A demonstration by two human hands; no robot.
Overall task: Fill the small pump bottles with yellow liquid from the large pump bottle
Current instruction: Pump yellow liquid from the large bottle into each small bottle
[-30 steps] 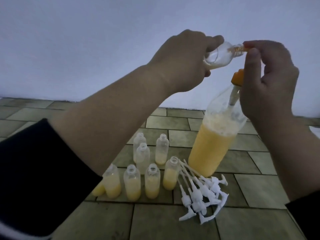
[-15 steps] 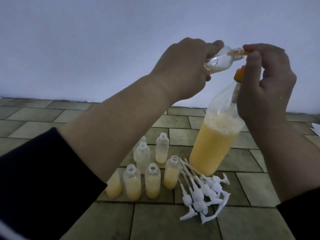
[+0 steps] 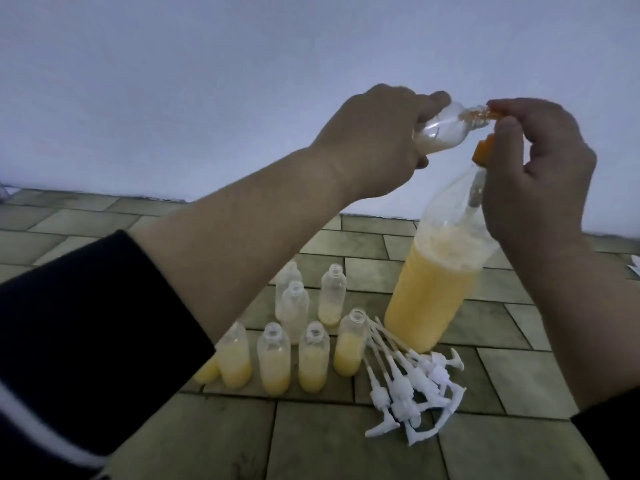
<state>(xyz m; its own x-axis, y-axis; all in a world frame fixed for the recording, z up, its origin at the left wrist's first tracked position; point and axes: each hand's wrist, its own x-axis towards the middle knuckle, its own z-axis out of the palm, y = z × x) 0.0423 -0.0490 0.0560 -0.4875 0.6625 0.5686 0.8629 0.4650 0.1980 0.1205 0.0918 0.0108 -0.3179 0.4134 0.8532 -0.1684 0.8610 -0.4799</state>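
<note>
My left hand (image 3: 374,143) grips a small clear bottle (image 3: 446,131), tilted on its side with its mouth against the orange pump spout (image 3: 491,115); a little pale liquid lies in its lower side. My right hand (image 3: 533,174) is closed over the orange pump head (image 3: 482,152) of the large bottle (image 3: 433,285), which stands on the floor about half full of yellow liquid. Several small open bottles (image 3: 311,355) stand on the tiles below my left forearm, the front ones partly filled with yellow, the rear ones nearly empty.
A heap of white pump tops (image 3: 412,382) with long dip tubes lies on the tiled floor (image 3: 346,445) to the right of the small bottles, in front of the large bottle. A pale wall (image 3: 242,81) rises behind. My dark sleeve (image 3: 86,323) covers the lower left.
The view has tilted up a little, so the hands and bottles sit lower in the frame. The small bottle stays at the spout, with slightly more liquid pooled inside.
</note>
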